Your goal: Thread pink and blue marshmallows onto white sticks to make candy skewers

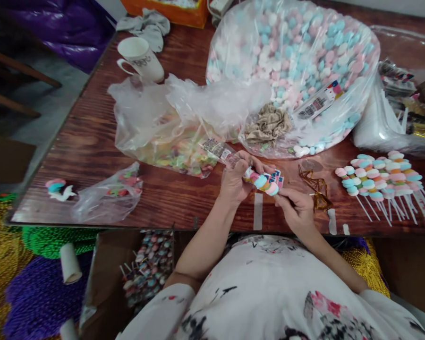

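Just over the table's front edge, my left hand (235, 179) is closed around a printed clear wrapper (215, 149), whose far end sticks out to the upper left. At the wrapper's near end is a marshmallow skewer (267, 185) with blue, pink and yellow pieces. My right hand (297, 205) pinches the skewer's lower end; its stick is mostly hidden by the fingers. Small printed blue and white labels (276, 177) show beside the marshmallows. Gold twist ties (315, 186) lie to the right of my hands, near a pile of finished-looking marshmallow skewers (382, 177).
A large bag of loose marshmallows (304, 52) fills the back of the table. Left of it are a bag of gummy candies (177, 146), a white mug (141, 59) and a smaller candy bag (109, 196). An open box (102, 274) holding wrapped skewers stands below the table edge.
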A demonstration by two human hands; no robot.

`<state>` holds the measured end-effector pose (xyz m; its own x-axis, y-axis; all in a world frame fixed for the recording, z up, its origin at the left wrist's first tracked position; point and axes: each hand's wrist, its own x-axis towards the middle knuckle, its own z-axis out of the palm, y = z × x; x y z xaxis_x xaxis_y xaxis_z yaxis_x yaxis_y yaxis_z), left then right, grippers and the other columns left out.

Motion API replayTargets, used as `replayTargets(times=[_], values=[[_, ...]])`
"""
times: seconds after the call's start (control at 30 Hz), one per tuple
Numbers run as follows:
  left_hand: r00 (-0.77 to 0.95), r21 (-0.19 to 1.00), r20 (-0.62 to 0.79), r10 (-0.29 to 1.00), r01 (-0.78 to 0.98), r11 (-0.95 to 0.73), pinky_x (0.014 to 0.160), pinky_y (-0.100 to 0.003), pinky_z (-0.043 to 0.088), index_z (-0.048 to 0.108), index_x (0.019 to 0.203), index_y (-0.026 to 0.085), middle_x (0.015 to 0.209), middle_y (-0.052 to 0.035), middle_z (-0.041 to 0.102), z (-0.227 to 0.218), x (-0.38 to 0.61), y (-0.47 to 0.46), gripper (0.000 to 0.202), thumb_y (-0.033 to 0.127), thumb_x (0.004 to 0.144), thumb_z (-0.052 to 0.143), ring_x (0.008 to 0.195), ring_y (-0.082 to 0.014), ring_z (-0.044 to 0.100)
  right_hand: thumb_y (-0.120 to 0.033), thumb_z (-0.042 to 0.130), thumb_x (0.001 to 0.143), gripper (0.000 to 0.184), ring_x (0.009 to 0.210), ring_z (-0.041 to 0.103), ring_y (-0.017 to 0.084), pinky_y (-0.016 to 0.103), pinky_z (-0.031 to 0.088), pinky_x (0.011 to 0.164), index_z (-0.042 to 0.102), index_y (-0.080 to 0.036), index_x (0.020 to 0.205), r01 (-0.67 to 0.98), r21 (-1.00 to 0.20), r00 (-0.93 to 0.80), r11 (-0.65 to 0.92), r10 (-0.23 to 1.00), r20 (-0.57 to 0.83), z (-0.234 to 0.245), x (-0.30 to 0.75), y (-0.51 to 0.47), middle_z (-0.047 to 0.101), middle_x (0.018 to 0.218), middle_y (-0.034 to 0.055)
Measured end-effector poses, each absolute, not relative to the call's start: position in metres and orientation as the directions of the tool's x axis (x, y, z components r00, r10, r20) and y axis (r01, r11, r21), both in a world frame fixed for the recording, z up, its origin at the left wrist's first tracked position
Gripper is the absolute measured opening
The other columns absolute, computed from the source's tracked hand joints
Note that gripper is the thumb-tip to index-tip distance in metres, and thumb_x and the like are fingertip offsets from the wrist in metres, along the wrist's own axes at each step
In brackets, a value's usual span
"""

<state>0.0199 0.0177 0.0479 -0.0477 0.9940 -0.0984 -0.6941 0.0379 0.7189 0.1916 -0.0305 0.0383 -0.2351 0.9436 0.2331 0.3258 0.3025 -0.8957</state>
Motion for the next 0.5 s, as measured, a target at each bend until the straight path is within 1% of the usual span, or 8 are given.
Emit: replayTargets(times=[0.1,0.17,0.2,0.27,0.33,0.4,0.47,0.5], values=[[-0.113,0.743,-0.06,0.992,-0.668,-0.032,0.072,-0.035,0.057,0.05,0.069,0.018,0.059,0.0034,0.061,0.048,0.023,0.02,0.049,0.052,0.058,0.083,0.073,-0.0212,0.071,-0.013,0.058,0.084,0.014,0.065,0.056,0.014,0.028,0.041,0.061,0.068,-0.019,0.091,0.53,-0.631,-0.295,0.567,0.82,0.49,0.034,0.196,-0.033,0.067,0.073,0.0036],[-0.125,0.757,-0.056,0.991,-0.652,-0.039,0.072,-0.034,0.057,0.049,0.069,0.018,0.06,0.0035,0.062,0.047,0.024,0.021,0.047,0.049,0.059,0.084,0.074,-0.0209,0.071,-0.011,0.057,0.082,0.017,0.064,0.054,0.015,0.029,0.039,0.061,0.068,-0.019,0.092,0.624,-0.448,-0.382,0.641,0.75,0.54,0.034,0.2,-0.031,0.068,0.074,0.005],[-0.113,0.762,-0.062,0.992,-0.647,-0.026,0.072,-0.033,0.057,0.049,0.069,0.018,0.06,0.0033,0.063,0.047,0.025,0.02,0.047,0.048,0.059,0.084,0.074,-0.0211,0.071,-0.011,0.057,0.082,0.018,0.064,0.054,0.015,0.03,0.038,0.061,0.068,-0.019,0.093,0.651,-0.389,-0.412,0.652,0.733,0.541,0.035,0.202,-0.029,0.068,0.074,0.0053],[-0.049,0.757,-0.092,0.995,-0.652,0.038,0.07,-0.034,0.057,0.05,0.069,0.018,0.061,0.0021,0.064,0.046,0.027,0.019,0.048,0.052,0.06,0.082,0.074,-0.0225,0.072,-0.011,0.055,0.083,0.02,0.064,0.053,0.015,0.03,0.038,0.061,0.068,-0.019,0.094,0.675,-0.354,-0.43,0.647,0.735,0.524,0.037,0.204,-0.025,0.068,0.074,0.0058],[0.037,0.732,-0.124,0.992,-0.672,0.117,0.068,-0.035,0.057,0.05,0.07,0.018,0.062,0.0001,0.065,0.046,0.027,0.018,0.052,0.062,0.062,0.076,0.075,-0.0244,0.072,-0.012,0.052,0.084,0.019,0.065,0.054,0.015,0.029,0.039,0.062,0.068,-0.018,0.092,0.649,-0.457,-0.392,0.608,0.782,0.485,0.039,0.203,-0.02,0.067,0.073,0.0059],[0.098,0.7,-0.14,0.985,-0.694,0.168,0.066,-0.036,0.057,0.05,0.069,0.018,0.063,-0.0015,0.066,0.045,0.027,0.016,0.056,0.07,0.062,0.07,0.077,-0.0259,0.072,-0.016,0.05,0.087,0.017,0.063,0.055,0.014,0.027,0.041,0.062,0.067,-0.018,0.087,0.532,-0.692,-0.33,0.488,0.872,0.361,0.04,0.2,-0.016,0.065,0.07,0.0038],[0.122,0.683,-0.147,0.982,-0.705,0.19,0.064,-0.036,0.057,0.049,0.068,0.018,0.065,-0.0025,0.067,0.044,0.026,0.015,0.058,0.073,0.062,0.067,0.076,-0.0264,0.072,-0.024,0.051,0.09,0.019,0.056,0.052,0.012,0.025,0.04,0.058,0.062,-0.018,0.075,0.312,-0.919,-0.313,0.24,0.939,0.139,0.04,0.195,-0.015,0.059,0.061,-0.0002],[0.131,0.678,-0.153,0.98,-0.707,0.2,0.063,-0.036,0.057,0.049,0.067,0.018,0.065,-0.0029,0.068,0.043,0.025,0.015,0.058,0.073,0.062,0.067,0.076,-0.0264,0.072,-0.028,0.052,0.09,0.023,0.051,0.048,0.01,0.024,0.038,0.054,0.058,-0.018,0.07,0.187,-0.978,-0.333,0.089,0.943,0.022,0.039,0.193,-0.015,0.055,0.056,-0.0022]])
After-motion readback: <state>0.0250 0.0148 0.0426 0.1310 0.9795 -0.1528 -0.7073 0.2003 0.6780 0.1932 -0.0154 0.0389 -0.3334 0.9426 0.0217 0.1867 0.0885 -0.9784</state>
